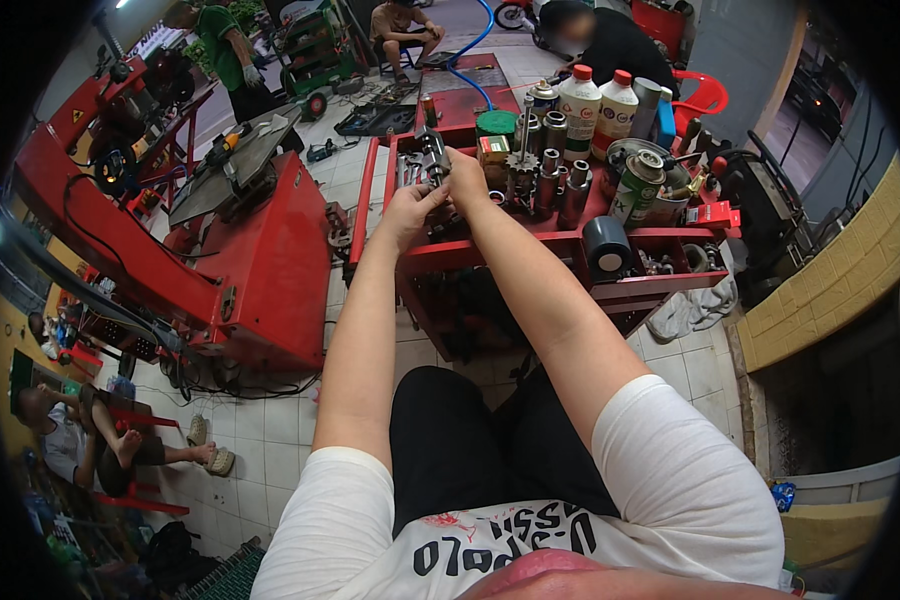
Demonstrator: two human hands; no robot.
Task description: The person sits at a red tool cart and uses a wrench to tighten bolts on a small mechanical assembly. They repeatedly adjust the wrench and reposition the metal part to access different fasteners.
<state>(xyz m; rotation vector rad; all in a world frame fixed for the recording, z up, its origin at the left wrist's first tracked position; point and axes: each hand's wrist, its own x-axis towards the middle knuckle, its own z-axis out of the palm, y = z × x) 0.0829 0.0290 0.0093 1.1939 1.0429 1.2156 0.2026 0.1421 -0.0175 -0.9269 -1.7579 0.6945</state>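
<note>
Both my arms reach forward over a red tool cart [530, 245]. My left hand [408, 208] and my right hand [464, 178] together grip a dark metal geared shaft [433, 153], held upright above the cart's top tray. The shaft's upper end sticks out above my fingers; its lower part is hidden in my hands. On the tray just right of my hands stand another gear shaft [523, 150] and several metal sockets [550, 175].
Spray cans [635, 185], two white bottles with red caps [598, 108] and a green tub sit at the cart's back. A big red machine [240, 250] stands to my left. A rag lies by the cart. Other people sit or stand around the tiled floor.
</note>
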